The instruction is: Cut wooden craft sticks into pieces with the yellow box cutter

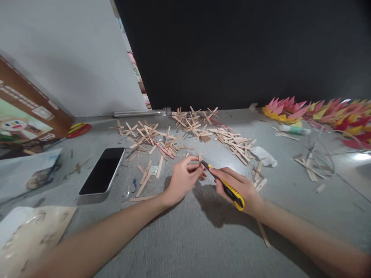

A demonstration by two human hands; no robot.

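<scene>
My left hand (184,178) pinches a small wooden stick (200,156) that stands up between its fingertips above the grey table. Wrapped round a yellow and black utility knife (228,189), my right hand (239,193) points its front end at the stick, close to the left fingertips. Whether the blade touches the wood is too small to tell. Behind both hands lies a pile of crossed wooden sticks (145,137), and another pile of sticks (232,143) spreads to the right.
A phone (102,171) lies on the grey table (179,247) at the left. Colourful paper crowns (286,112), a glue stick (294,129) and a thin cable (333,166) are at the right. A black panel (246,50) stands behind. A brown box (31,104) is far left.
</scene>
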